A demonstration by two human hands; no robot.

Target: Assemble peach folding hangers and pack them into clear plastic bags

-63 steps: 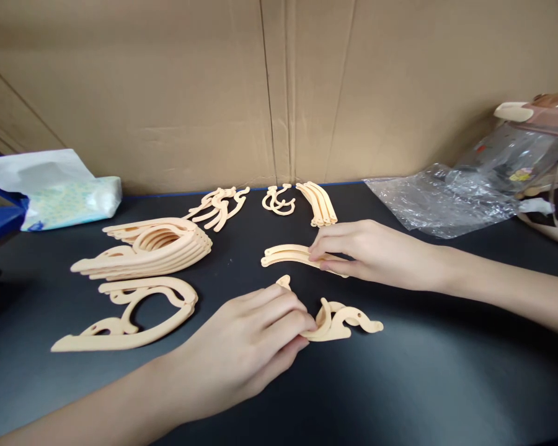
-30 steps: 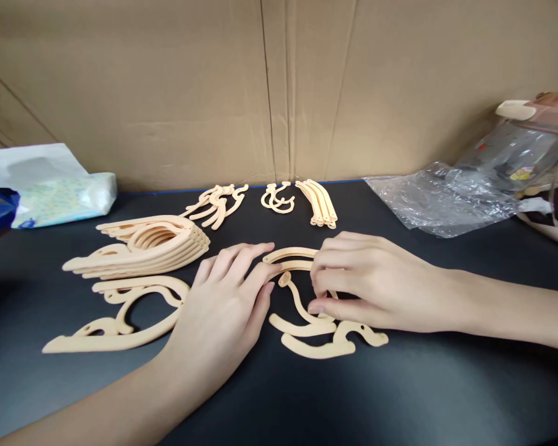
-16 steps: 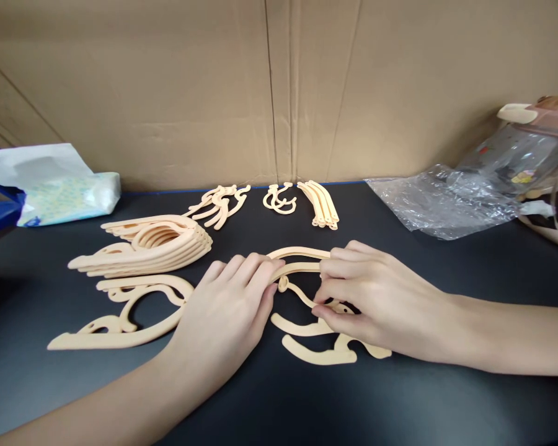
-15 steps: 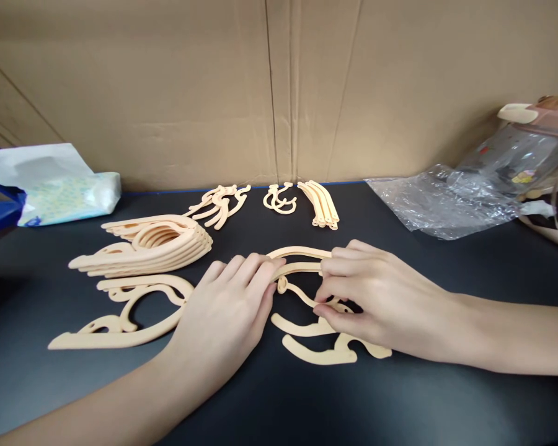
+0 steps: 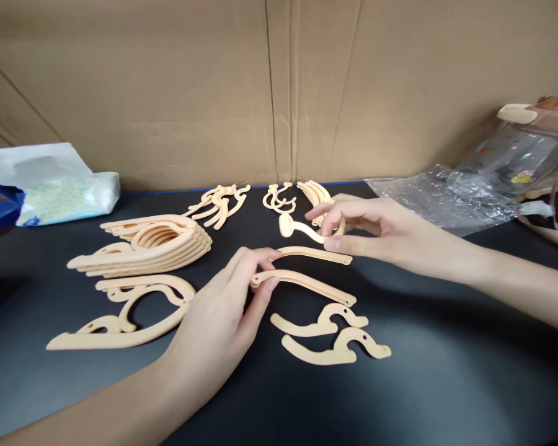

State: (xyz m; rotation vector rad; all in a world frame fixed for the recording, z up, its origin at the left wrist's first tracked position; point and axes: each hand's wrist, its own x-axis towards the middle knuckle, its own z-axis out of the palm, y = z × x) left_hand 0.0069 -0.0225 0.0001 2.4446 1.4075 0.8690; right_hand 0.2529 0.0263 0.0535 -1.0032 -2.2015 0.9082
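My left hand [image 5: 223, 310] pinches the left end of a curved beige strip [image 5: 307, 282] that lies on the black table [image 5: 446, 371]. A second curved strip [image 5: 316, 254] lies just behind it. My right hand [image 5: 372, 229] is raised above the table and pinches a small beige hook piece [image 5: 295, 227]. Two small beige shaped pieces [image 5: 330, 337] lie in front of the strips, untouched.
A stack of large beige hanger-like parts [image 5: 149, 244] and a single one [image 5: 125, 313] lie at the left. Small part piles [image 5: 218, 204], hooks [image 5: 276, 198] and strips [image 5: 314, 191] sit by the cardboard wall. A tissue pack [image 5: 60, 195] is far left, a plastic bag [image 5: 441, 201] right.
My right hand has lifted the hook piece up and back from the pile of parts. My left hand now pinches the front curved strip, which has shifted apart from the other.
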